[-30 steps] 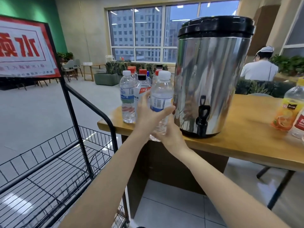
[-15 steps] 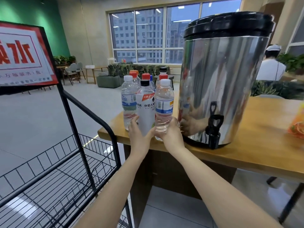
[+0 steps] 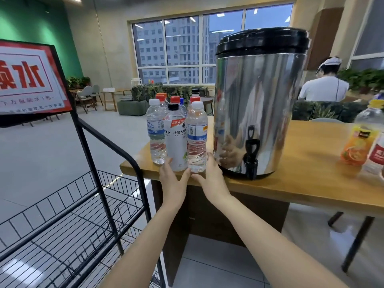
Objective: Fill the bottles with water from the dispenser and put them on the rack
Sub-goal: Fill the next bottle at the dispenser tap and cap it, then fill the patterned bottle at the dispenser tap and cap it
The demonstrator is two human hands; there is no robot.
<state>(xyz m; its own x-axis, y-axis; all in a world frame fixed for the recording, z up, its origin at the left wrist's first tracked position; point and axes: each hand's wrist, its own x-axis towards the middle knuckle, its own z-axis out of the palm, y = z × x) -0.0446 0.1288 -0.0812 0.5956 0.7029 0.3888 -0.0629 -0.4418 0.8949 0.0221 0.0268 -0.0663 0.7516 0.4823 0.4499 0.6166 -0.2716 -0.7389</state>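
A clear bottle with a white cap stands at the front corner of the wooden table, among several capped bottles, beside a white bottle with a black cap. My right hand touches its lower right side with straight fingers. My left hand lies at the table edge, fingers up before the white bottle, thumb by the clear bottle's base. The steel dispenser with a black tap stands just to the right. The black wire rack is at the left.
An orange-labelled bottle and a red-labelled bottle stand at the table's right end. A red and white sign tops the rack. A person in white sits behind the table, back turned.
The clear bottle, held up off the table in both hands a second ago, now stands on the table. Both hands have slid down to its base and loosened.
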